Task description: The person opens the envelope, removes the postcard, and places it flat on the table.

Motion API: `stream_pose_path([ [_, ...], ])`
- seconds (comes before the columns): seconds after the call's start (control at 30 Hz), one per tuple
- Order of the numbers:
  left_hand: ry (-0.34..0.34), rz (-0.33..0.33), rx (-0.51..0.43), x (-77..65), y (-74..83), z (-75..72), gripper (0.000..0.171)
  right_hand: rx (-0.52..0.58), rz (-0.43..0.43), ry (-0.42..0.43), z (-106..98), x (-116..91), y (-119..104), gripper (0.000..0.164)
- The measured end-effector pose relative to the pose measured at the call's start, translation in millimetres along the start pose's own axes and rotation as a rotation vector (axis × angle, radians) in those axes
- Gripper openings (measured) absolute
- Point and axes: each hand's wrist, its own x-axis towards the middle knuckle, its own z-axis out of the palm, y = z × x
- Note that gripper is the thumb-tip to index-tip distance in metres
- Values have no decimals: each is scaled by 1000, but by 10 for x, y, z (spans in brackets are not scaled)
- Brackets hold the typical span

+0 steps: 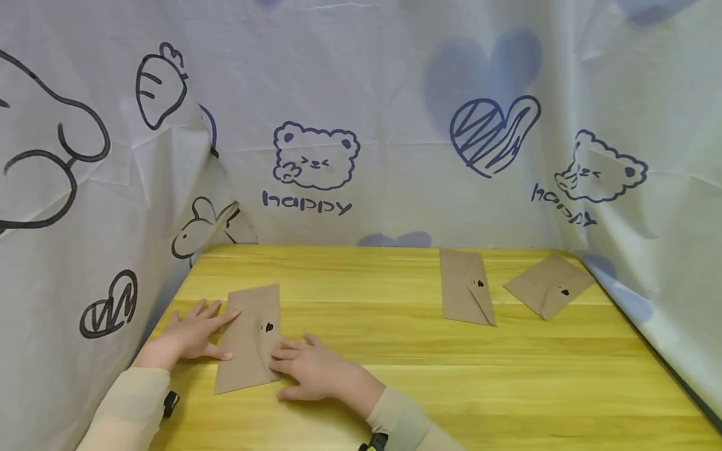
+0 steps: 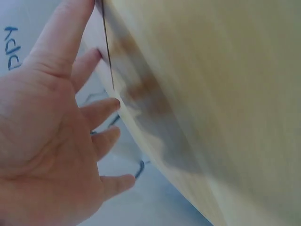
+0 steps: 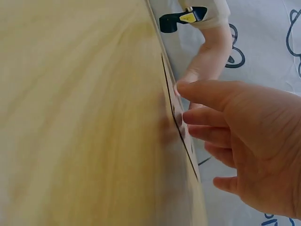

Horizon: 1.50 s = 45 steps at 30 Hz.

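A brown paper envelope lies flat on the left part of the yellow wood-grain table, its flap marked with a small black heart. My left hand is at its left edge, fingers spread, with the index fingertip and thumb tip on the paper. From the right side, my right hand touches the opposite edge with outstretched fingertips. In the left wrist view the left hand shows its palm, and the envelope appears only as a thin edge. The right hand looks similarly extended in the right wrist view.
Two more brown envelopes with heart marks lie at the back right: an upright one and a slanted one near the table's right edge. White cloth printed with cartoon drawings hangs behind the table and on both sides.
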Motion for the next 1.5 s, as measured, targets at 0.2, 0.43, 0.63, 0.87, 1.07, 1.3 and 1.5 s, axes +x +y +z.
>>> stream_pose_path([
  [0.2,4,21,-102,-37,-121,-34,91,-24,-1,-48,-17,65,-49,60],
  [0.43,40,21,-168,-100,-170,13,86,29,26,-83,-17,180,-153,57],
  [0.63,63,-24,-177,-162,-176,6,94,14,52,-95,-7,294,-252,57],
  [0.87,28,-48,-147,-130,-201,-26,96,-2,80,-84,-45,387,-326,53],
  [1.07,-2,-70,-167,-155,-228,-6,96,-60,38,-35,-37,477,-395,49],
  [1.3,-10,-48,-207,-157,-242,13,96,-106,-64,-26,-26,578,-406,51],
  [1.5,1,-12,-207,-131,-225,-8,93,-142,-115,-71,-48,678,-352,53],
])
